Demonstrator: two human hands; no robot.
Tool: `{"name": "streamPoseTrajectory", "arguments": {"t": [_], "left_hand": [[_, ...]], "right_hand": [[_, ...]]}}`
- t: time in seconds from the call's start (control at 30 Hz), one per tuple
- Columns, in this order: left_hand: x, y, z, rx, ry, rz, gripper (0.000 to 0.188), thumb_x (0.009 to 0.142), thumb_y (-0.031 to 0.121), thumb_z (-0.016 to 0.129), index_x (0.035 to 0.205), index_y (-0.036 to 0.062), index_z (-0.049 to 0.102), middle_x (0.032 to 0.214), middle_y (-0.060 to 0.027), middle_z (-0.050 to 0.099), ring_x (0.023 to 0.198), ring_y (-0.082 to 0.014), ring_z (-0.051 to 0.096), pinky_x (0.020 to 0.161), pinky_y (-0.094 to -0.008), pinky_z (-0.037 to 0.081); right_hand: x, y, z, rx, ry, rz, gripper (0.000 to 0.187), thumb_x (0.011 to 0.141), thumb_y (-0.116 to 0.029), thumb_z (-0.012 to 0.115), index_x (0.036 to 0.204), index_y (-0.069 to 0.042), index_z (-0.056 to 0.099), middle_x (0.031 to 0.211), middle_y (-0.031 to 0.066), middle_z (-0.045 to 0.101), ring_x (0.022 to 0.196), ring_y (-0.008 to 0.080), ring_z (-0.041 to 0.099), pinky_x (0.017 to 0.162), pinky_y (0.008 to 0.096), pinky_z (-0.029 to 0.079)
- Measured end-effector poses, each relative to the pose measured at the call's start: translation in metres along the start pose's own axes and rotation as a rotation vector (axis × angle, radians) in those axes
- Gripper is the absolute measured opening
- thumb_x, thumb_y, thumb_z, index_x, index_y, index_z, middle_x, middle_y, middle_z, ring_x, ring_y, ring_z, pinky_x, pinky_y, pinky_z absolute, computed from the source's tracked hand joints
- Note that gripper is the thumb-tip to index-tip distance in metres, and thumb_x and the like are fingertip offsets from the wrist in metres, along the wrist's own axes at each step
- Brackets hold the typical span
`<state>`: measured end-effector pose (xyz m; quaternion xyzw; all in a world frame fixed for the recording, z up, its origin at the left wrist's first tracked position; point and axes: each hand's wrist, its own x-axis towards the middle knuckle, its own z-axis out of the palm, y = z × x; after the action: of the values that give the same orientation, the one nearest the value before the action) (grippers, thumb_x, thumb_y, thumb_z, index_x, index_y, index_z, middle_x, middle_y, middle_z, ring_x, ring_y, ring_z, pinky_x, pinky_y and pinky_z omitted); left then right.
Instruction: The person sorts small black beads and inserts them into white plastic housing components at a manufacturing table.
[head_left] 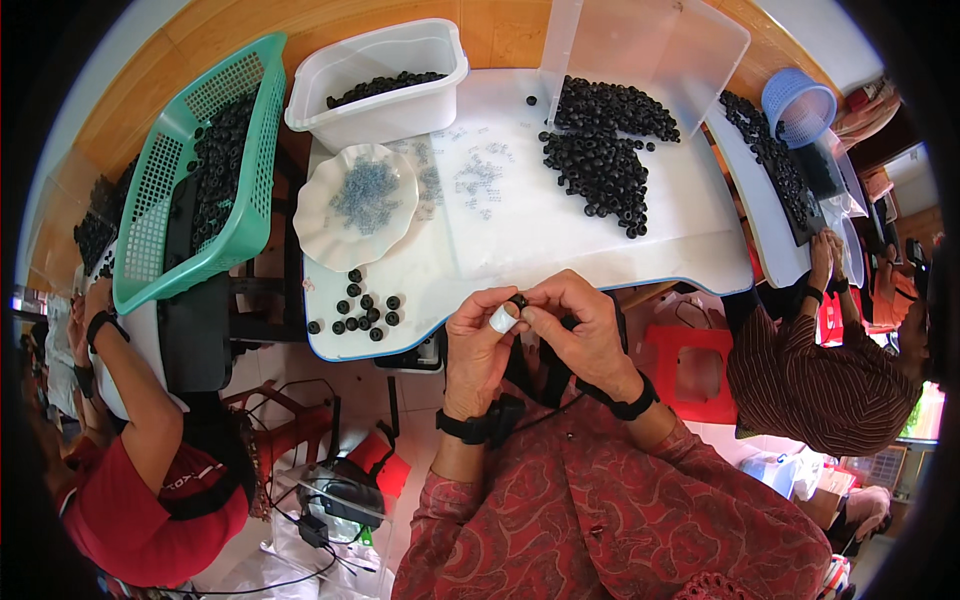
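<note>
Just off the table's front edge, my left hand (473,350) and my right hand (582,330) meet fingertip to fingertip. A small black ring-like part (518,300) is pinched between them, mostly hidden by the fingers. Around my left thumb tip sits a white wrapping (504,319). To the left of my hands, several loose black parts (366,302) lie on the white table (480,240). Behind them stands a scalloped white plate (312,215) with small clear pieces (365,195) in it. More clear pieces (480,178) are scattered beside the plate.
A clear bin (690,50) lies tipped, with a heap of black parts (600,175) spilling out. A white tub (380,118) and green basket (265,150) hold more. People sit left (150,500) and right (820,380). A red stool (690,350) stands right of my arms.
</note>
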<state>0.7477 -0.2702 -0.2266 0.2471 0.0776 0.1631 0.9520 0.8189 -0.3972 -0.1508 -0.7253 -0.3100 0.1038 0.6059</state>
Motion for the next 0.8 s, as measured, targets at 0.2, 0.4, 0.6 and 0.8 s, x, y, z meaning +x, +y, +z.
{"name": "streamPoseTrajectory", "arguments": {"t": [0.2,0.4,0.6,0.8], "left_hand": [[-0.001,0.005,0.010,0.116,0.112,0.020,0.022,0.093,0.001,0.071,0.115,-0.0013,0.069,0.098,-0.0090,0.072,0.087,-0.0161,0.067,0.074,-0.0275,0.057],[-0.004,0.008,0.026,0.389,0.148,0.109,0.023,0.092,-0.007,0.067,0.114,-0.0020,0.071,0.097,-0.0087,0.069,0.088,-0.0153,0.067,0.073,-0.0269,0.056],[-0.004,0.000,0.032,1.056,0.102,0.487,0.025,0.088,-0.007,0.067,0.110,0.0018,0.073,0.101,-0.0088,0.068,0.090,-0.0158,0.067,0.076,-0.0274,0.054],[-0.003,0.003,0.031,0.941,0.120,0.433,0.025,0.088,-0.006,0.067,0.111,0.0019,0.073,0.103,-0.0109,0.067,0.089,-0.0183,0.067,0.076,-0.0279,0.054]], "right_hand": [[-0.002,0.007,0.002,0.057,-0.024,0.008,0.016,0.095,0.000,0.066,0.112,0.001,0.067,0.096,0.0070,0.068,0.079,0.0103,0.070,0.065,0.0237,0.054],[-0.006,0.022,0.003,0.272,0.001,0.274,0.019,0.103,-0.013,0.061,0.116,-0.001,0.069,0.096,0.0022,0.071,0.080,0.0063,0.065,0.066,0.0214,0.051],[-0.008,0.033,0.000,0.348,0.042,0.346,0.020,0.101,-0.013,0.065,0.116,-0.001,0.071,0.096,0.0023,0.073,0.082,0.0067,0.066,0.065,0.0211,0.051],[-0.008,0.035,0.002,0.561,0.032,0.383,0.021,0.100,-0.010,0.064,0.118,0.000,0.070,0.099,0.0047,0.074,0.085,0.0087,0.067,0.067,0.0217,0.052]]}}
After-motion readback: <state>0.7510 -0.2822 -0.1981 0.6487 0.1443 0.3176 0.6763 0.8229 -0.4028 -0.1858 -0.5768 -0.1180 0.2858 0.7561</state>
